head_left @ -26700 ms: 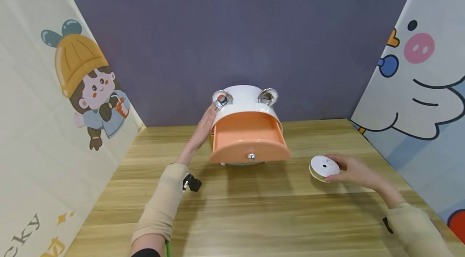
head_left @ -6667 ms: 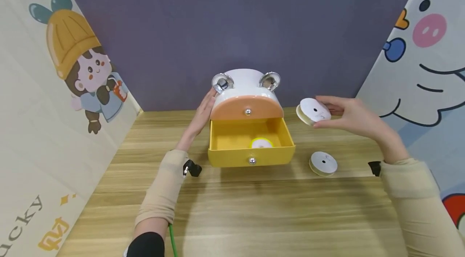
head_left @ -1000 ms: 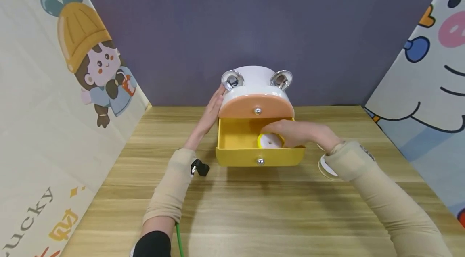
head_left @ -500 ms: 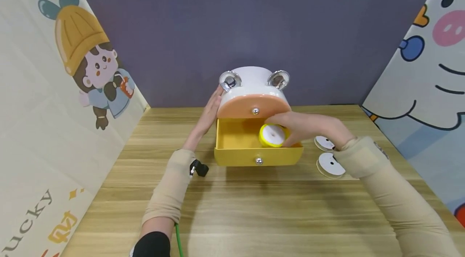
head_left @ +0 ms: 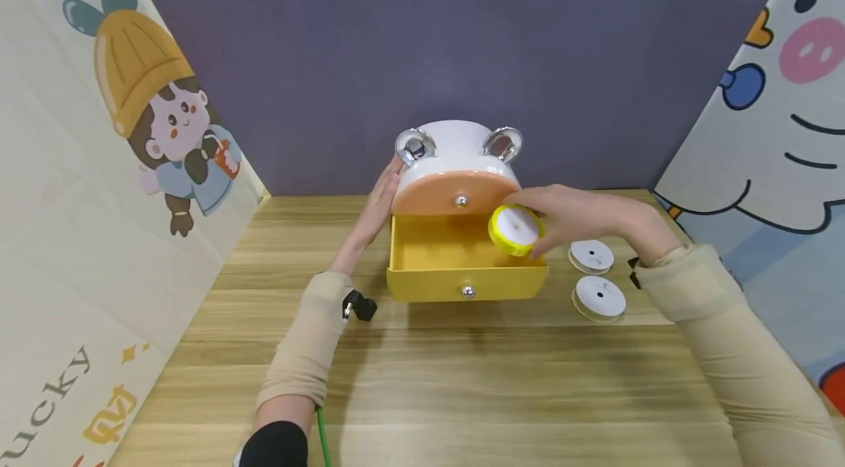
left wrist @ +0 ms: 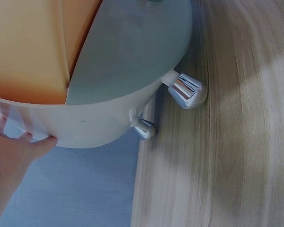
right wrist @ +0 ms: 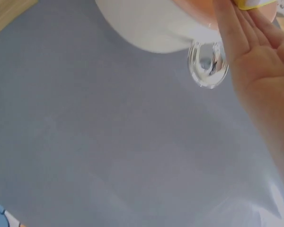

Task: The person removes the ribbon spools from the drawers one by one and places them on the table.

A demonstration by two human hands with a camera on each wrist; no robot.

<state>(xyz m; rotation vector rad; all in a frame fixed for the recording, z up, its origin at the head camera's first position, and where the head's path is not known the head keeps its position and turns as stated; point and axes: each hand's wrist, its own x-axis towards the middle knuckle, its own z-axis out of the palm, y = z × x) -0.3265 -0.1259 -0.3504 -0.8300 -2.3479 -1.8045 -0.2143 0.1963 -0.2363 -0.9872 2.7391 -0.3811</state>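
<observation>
My right hand (head_left: 573, 213) pinches a yellow-edged ribbon spool (head_left: 517, 226) with a white face, holding it tilted above the right side of the pulled-out yellow drawer (head_left: 432, 282). In the right wrist view only a sliver of that spool (right wrist: 248, 4) shows past the fingers. The drawer belongs to a small white cabinet (head_left: 458, 141) with silver ears, whose orange upper drawer (head_left: 436, 196) is closed. My left hand (head_left: 378, 209) rests flat along the cabinet's left side. In the left wrist view its fingers lie on the white shell (left wrist: 85, 126).
Two white ribbon spools, a rear one (head_left: 590, 256) and a front one (head_left: 599, 298), lie flat on the wooden table (head_left: 475, 386) right of the cabinet. A dark back wall (head_left: 462, 49) stands behind. Printed panels (head_left: 53, 181) flank the table.
A white spool has been put down beside the other on the table. The right hand has lifted the yellow spool up and rightward from the drawer. The left hand stays on the cabinet.
</observation>
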